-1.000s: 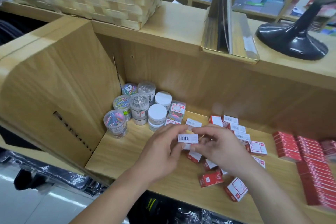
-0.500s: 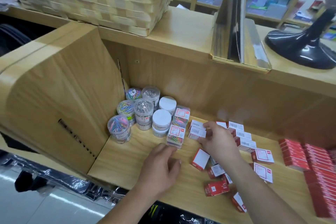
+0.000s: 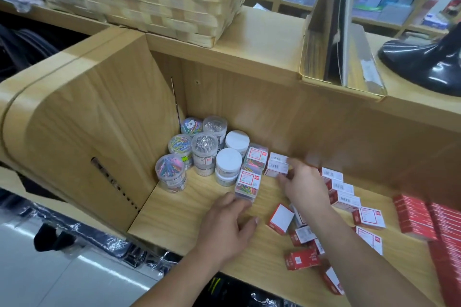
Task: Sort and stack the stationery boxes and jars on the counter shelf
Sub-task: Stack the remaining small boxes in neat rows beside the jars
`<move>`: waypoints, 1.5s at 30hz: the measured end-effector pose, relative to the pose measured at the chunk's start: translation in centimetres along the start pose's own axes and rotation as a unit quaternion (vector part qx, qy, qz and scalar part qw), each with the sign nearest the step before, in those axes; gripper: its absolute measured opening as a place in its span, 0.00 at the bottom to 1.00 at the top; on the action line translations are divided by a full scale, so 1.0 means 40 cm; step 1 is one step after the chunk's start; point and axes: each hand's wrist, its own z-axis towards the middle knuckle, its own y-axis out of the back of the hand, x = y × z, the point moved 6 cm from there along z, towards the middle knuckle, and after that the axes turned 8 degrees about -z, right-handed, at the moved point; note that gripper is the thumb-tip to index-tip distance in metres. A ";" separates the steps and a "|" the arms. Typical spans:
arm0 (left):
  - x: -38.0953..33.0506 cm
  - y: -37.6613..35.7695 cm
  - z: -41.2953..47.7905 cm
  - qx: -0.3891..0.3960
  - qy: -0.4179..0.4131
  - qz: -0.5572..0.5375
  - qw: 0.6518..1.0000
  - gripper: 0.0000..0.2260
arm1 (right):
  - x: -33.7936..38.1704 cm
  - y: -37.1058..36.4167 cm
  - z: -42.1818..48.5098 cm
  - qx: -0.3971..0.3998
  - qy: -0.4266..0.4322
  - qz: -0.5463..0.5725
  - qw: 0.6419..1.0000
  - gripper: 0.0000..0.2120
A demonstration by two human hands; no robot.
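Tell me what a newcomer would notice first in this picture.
The cluster of clear jars packed with coloured and silver clips, in the back left corner of the shelf, draws the eye first. Right of it, red and white boxes lie scattered around the hands: the right hand pinches white barcode boxes, the left hand rests beside a clear clip box.

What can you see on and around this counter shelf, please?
jars: seven tops visible, clear or white-lidded, back left corner of the shelf.
clear boxes: two, coloured clips inside, right of the jars.
small boxes: many, red and white, scattered mid-shelf, two together beside the clear boxes.
red boxes: several stacks, red, shelf's right end.
basket: one, woven tan, on the countertop.
stand base: one, black, countertop right.
left hand: fingers touch the front clear box.
right hand: fingers pinch those two small boxes.
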 end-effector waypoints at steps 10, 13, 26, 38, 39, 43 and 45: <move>-0.008 -0.007 -0.012 0.022 -0.026 0.057 0.998 0.18 | -0.056 0.066 -0.064 -0.009 -0.004 0.033 0.999 0.14; -0.019 -0.005 -0.022 0.024 -0.027 0.069 0.997 0.16 | -0.099 0.094 -0.107 -0.012 -0.012 0.088 0.996 0.12; -0.122 -0.067 0.019 0.055 0.083 -0.109 0.989 0.08 | -0.136 0.096 -0.245 -0.004 0.033 0.205 0.978 0.13; -0.148 0.033 0.011 0.065 0.190 -0.355 0.913 0.11 | -0.042 0.106 -0.253 0.112 0.031 0.378 0.918 0.10; -0.141 0.035 0.009 0.061 0.188 -0.359 0.912 0.09 | -0.039 0.109 -0.252 0.115 0.033 0.375 0.919 0.10; -0.136 0.030 -0.004 0.052 0.182 -0.369 0.910 0.15 | -0.027 0.107 -0.249 0.124 0.033 0.365 0.922 0.10; -0.130 0.030 -0.004 0.048 0.182 -0.374 0.908 0.15 | -0.027 0.102 -0.252 0.133 0.021 0.381 0.915 0.10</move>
